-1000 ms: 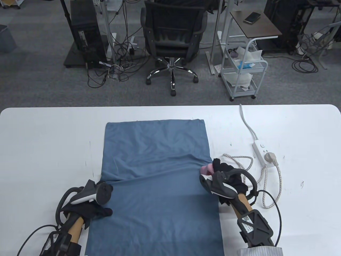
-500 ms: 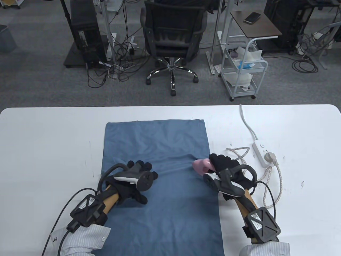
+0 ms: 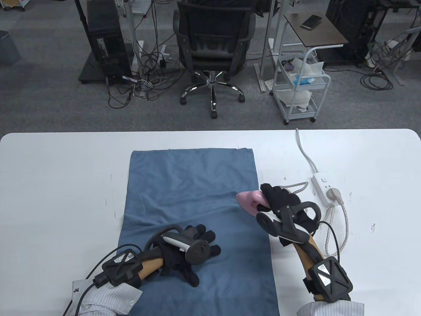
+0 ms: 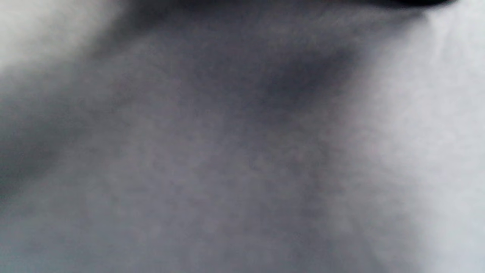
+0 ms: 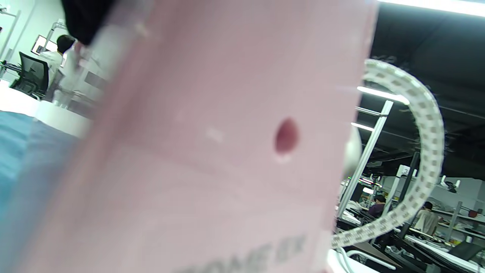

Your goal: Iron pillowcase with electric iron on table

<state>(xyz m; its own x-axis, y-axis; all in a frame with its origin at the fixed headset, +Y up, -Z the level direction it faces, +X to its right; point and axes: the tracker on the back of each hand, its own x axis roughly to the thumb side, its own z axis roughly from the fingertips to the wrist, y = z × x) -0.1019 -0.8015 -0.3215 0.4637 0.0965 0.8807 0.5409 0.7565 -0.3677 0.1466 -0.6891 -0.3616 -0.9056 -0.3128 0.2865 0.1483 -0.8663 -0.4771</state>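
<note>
A blue pillowcase point(image 3: 194, 184) lies flat along the white table point(image 3: 59, 171), with creases across its middle. My left hand point(image 3: 194, 243) rests flat on its near half, fingers spread. The left wrist view shows only blurred grey cloth point(image 4: 242, 151). My right hand point(image 3: 279, 200) grips the handle of a small pink iron point(image 3: 248, 199) at the pillowcase's right edge, nose pointing left. The iron's pink body point(image 5: 227, 151) fills the right wrist view.
A white power strip point(image 3: 324, 186) lies right of the iron, with the iron's plug point(image 3: 334, 194) in it. The braided cord point(image 3: 342, 227) loops on the table beside my right wrist. An office chair point(image 3: 213, 42) and a cart point(image 3: 301, 85) stand beyond the far edge.
My left hand moved from the pillowcase's left edge onto the cloth and now lies flat nearer the middle. My right hand moved the iron slightly away from me along the right edge.
</note>
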